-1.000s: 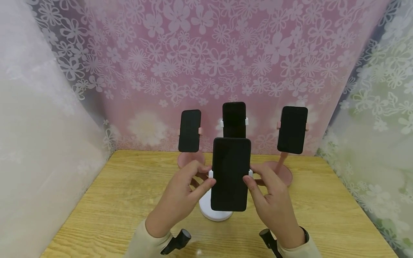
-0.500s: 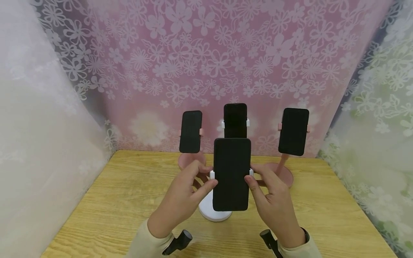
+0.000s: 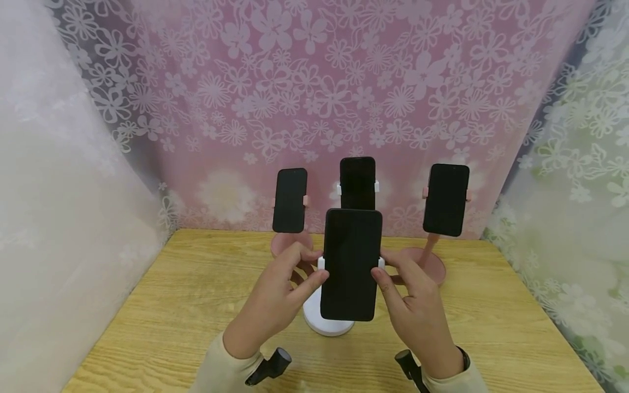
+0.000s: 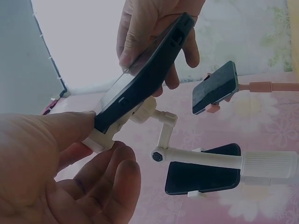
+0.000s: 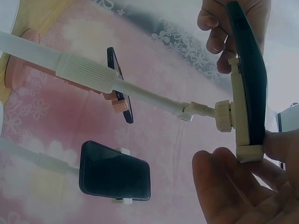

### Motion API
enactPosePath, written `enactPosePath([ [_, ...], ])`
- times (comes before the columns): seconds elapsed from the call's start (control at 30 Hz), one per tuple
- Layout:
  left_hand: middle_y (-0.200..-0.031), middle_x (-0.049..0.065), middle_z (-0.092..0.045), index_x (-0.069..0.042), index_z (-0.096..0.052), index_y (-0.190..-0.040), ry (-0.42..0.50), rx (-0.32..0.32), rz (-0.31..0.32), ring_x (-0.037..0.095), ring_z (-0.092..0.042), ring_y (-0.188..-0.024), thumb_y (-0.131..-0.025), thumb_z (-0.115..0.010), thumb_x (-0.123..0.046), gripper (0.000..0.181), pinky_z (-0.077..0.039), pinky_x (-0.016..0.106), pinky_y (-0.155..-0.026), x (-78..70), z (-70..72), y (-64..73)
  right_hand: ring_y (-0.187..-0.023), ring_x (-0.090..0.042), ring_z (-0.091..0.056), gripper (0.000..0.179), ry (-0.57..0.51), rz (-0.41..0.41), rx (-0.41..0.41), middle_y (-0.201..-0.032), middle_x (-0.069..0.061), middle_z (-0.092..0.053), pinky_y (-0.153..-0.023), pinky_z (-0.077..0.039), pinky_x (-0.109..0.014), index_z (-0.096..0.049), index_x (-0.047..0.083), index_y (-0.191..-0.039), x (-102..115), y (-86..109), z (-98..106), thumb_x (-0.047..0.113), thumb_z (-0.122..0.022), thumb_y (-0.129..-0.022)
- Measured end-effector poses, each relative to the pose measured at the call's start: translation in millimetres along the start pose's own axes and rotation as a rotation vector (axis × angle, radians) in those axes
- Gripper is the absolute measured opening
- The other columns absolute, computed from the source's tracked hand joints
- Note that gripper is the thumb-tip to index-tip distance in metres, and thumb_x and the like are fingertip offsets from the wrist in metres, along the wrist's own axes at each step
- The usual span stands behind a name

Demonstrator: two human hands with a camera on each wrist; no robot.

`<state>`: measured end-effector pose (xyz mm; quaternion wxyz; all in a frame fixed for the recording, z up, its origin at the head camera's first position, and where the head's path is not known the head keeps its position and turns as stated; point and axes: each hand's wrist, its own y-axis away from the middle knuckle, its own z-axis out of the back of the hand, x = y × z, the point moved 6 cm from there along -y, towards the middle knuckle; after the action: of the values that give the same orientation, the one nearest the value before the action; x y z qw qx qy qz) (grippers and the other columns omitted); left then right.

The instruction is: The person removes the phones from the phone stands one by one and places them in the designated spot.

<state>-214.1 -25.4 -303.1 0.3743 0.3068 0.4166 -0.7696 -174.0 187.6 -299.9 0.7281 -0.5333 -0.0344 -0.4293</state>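
A black smartphone (image 3: 351, 265) sits upright in the white clamp (image 5: 241, 107) of a phone stand, whose round white base (image 3: 328, 323) rests on the table. My left hand (image 3: 280, 292) pinches the clamp's left side, thumb at the phone's front edge and fingers behind. On the opposite side my right hand (image 3: 415, 303) pinches the other clamp arm in the same way, its thumb on the phone's edge. Below the clamp, the left wrist view shows a jointed neck (image 4: 166, 133) leading to a ribbed white column (image 4: 268, 163).
Behind stand more phones in holders: one on a pink stand at left (image 3: 290, 202), another in a white clamp at centre (image 3: 357, 183), a third on a pink stand at right (image 3: 446, 199). Flowered cloth (image 3: 314, 98) hangs behind the wooden table (image 3: 196, 289).
The front phone's lower end has swung slightly left within the last half second, both hands keeping their hold. Otherwise the head view has only shifted a little.
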Motion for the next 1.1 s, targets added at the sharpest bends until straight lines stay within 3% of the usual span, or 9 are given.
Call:
enactPosePath([
  [0.77, -0.115, -0.006, -0.066, -0.015, -0.062, -0.114, 0.005, -0.025, 0.004, 0.009, -0.061, -0.084, -0.097, -0.075, -0.016, 0.022, -0.057, 0.032, -0.078, -1.8, 5.2, 2.2, -0.093, -0.012, -0.069, 0.044, 0.084, -0.01, -0.007, -0.109, -0.002, -0.074, -0.084, -0.05, -0.008, -0.068, 0.006, -0.135, -1.4, 2.9, 0.6, -0.002, -0.074, -0.092],
  [1.1, -0.1, -0.005, -0.064, -0.014, -0.063, -0.116, 0.002, -0.026, -0.017, 0.013, -0.054, -0.07, -0.097, -0.075, -0.017, 0.023, -0.051, 0.027, -0.066, -2.2, 4.7, 2.3, -0.091, -0.01, -0.068, 0.047, 0.085, -0.024, 0.004, -0.108, 0.001, -0.073, -0.084, -0.05, -0.008, -0.067, 0.008, -0.138, -2.5, 2.8, 0.5, -0.001, -0.073, -0.093],
])
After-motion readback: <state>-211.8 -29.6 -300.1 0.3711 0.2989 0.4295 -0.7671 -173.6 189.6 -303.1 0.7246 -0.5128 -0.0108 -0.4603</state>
